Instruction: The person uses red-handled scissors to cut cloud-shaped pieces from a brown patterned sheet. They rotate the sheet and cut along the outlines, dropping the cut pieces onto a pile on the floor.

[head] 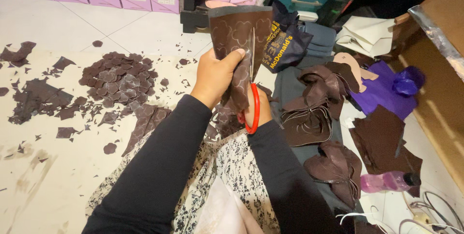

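Left hand (216,73), fingers closed, grips a dark brown sheet (240,28) traced with flower outlines; right hand (256,111) holds red-handled scissors (252,103), blades upright against the sheet.

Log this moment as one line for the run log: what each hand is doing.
left hand: grips brown patterned sheet | right hand: works red-handled scissors through it | floor: pile of cut brown pieces

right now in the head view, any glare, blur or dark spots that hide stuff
Head view: mostly sharp, with even light on the pale floor and soft shadow beside the left hand; the brown sheet and the scissors read clearly; glare streaks the plastic film at the right edge; the top right corner is too dark to read.
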